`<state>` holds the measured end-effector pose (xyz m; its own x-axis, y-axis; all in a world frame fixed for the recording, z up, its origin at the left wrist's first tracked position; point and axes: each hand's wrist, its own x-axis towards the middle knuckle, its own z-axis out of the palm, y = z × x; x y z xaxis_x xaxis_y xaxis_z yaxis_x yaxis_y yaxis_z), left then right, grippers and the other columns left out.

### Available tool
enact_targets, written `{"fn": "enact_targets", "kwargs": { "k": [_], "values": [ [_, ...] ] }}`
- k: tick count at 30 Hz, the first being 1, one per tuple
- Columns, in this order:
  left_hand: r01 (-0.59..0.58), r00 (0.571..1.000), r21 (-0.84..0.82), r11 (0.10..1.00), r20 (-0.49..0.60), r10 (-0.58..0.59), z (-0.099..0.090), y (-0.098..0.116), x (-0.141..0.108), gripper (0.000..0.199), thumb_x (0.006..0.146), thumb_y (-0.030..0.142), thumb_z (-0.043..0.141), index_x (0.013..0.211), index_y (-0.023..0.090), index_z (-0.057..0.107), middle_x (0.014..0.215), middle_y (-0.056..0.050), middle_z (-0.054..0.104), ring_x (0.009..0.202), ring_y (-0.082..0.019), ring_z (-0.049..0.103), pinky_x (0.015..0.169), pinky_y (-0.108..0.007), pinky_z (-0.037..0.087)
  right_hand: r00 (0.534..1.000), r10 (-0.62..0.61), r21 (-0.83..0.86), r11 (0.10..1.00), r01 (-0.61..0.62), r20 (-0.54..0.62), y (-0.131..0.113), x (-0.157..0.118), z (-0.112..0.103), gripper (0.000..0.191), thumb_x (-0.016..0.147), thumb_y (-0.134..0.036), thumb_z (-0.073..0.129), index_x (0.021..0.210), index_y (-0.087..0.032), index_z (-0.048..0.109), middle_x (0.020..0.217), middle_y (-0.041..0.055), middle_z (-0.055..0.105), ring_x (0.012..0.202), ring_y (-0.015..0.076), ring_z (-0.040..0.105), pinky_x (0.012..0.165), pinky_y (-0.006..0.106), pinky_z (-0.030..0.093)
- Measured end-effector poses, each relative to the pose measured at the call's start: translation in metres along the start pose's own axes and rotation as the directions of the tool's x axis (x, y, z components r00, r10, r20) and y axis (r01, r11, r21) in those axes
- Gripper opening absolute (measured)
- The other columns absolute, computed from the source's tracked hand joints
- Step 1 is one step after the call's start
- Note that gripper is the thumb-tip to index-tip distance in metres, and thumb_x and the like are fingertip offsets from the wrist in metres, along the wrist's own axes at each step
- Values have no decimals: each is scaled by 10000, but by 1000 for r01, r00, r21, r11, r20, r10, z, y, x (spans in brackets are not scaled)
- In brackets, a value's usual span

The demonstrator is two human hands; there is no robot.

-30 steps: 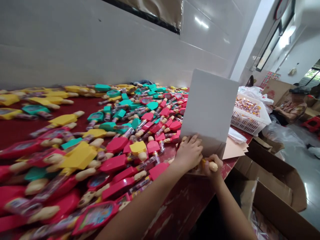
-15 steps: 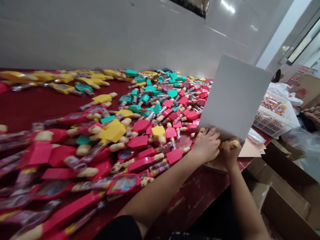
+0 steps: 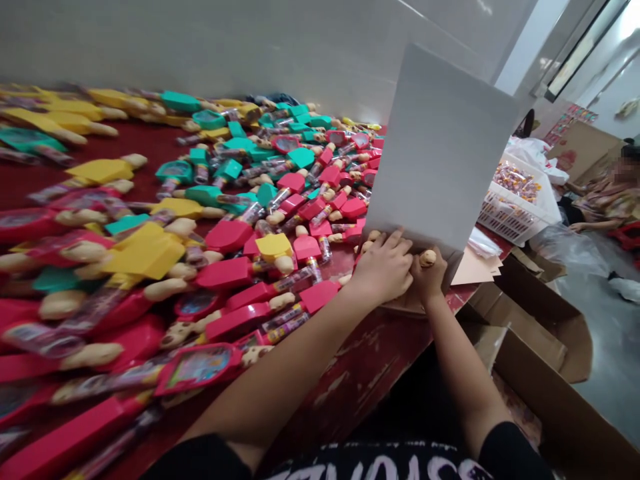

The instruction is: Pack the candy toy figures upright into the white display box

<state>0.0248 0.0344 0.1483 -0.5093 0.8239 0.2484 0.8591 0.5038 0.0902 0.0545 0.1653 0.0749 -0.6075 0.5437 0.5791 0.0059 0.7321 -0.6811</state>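
A: What have the hands got hold of?

B: The right hand (image 3: 427,277) is curled shut around a plastic toy with a tan knobbed end (image 3: 427,258), and the knob pokes out above the fingers. The left hand (image 3: 383,270) is half open, its fingers (image 3: 395,243) spread against the lower part of a stiff white card (image 3: 440,147). I can't tell whether it's gripping anything.

A: How do the arms lie?

B: Both reach forward over a worn red table (image 3: 370,353) and nearly meet at the hands. The left forearm crosses the near edge at a slant, and the right comes up from the near right. Black short sleeves show at the bottom.

A: Where's the toy, and what's around it?

B: It's just beside the card's lower edge, above the table. The card stands tilted and blocks the view between the hands and the far right. To the left spreads a dense heap of similar toys with clear candy tubes, some with red heads (image 3: 227,235), others teal (image 3: 300,158) or yellow (image 3: 145,250).

A: Any containers?

B: Beyond the card, a white plastic crate (image 3: 505,223) at the table's far right is full of wrapped sweets (image 3: 515,181). Tan paper sheets (image 3: 473,268) lie nearer on the table. An open cardboard box (image 3: 545,360) sits on the floor at the near right, and a seated person (image 3: 607,203) is at the far right.
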Motion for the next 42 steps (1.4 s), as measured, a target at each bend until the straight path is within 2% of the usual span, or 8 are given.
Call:
{"fn": "enact_targets", "kwargs": {
  "k": [11,16,19,23,29,35,38,42],
  "values": [
    [-19,998,-20,1000,-65,17,6,3,3,216,797,213,533,901,105,688,1197,-115,603,1302,-334,373,1053,-474,361,995,92,-5,996,-92,29,21,-15,10,246,731,-422,463,653,-245,312,503,-48,428,447,114,368,464,247,318],
    [-142,867,-233,962,-498,7,3,-20,-17,294,811,307,558,1064,167,610,1279,-137,512,1212,-263,475,1068,-455,364,1000,-1,47,999,0,6,15,-20,-3,288,785,-484,493,708,-213,437,579,-4,525,515,153,481,491,265,385],
    [195,678,-357,913,-624,-389,5,-62,-48,382,831,344,556,1152,138,544,1264,-171,462,1245,-259,430,1054,-407,384,986,-38,112,992,57,-159,5,-33,-16,403,809,-508,480,971,-142,520,945,129,587,883,243,562,760,391,471],
    [752,590,-202,627,-218,-778,26,-111,-93,647,680,239,711,1273,112,486,1406,-259,320,1256,-439,385,981,-589,383,924,30,297,951,91,-381,-24,-59,-28,401,864,-430,444,1152,-153,476,1110,133,510,1059,258,500,933,477,399],
    [741,614,-201,641,-182,-768,53,-129,-123,358,772,27,477,1085,134,614,1238,-167,557,1093,-262,582,914,-348,487,936,-320,366,862,351,-145,-74,-77,-53,210,822,-177,540,1027,-218,547,983,79,557,939,220,567,781,387,491],
    [549,603,-230,804,-558,-571,-11,-93,-126,282,892,363,515,1049,146,602,992,-117,643,978,-265,592,905,-390,462,943,-331,480,830,285,13,-80,-89,-78,164,821,-137,544,956,-227,567,794,30,577,724,171,584,609,293,502],
    [142,748,-168,975,-627,-217,-47,-47,-128,238,906,352,521,1075,199,589,864,-52,656,801,-203,604,754,-326,470,943,-304,503,841,198,136,-89,-94,-80,362,775,-265,658,1118,-228,548,938,66,623,835,205,625,695,326,543],
    [-271,912,-464,844,-405,70,-53,6,-125,273,937,339,476,1185,239,535,844,-13,653,792,-152,598,742,-268,474,842,-310,590,808,-12,441,-97,-97,-81,424,778,-343,648,1163,-207,538,973,62,647,826,191,634,708,297,546]
  ]
}}
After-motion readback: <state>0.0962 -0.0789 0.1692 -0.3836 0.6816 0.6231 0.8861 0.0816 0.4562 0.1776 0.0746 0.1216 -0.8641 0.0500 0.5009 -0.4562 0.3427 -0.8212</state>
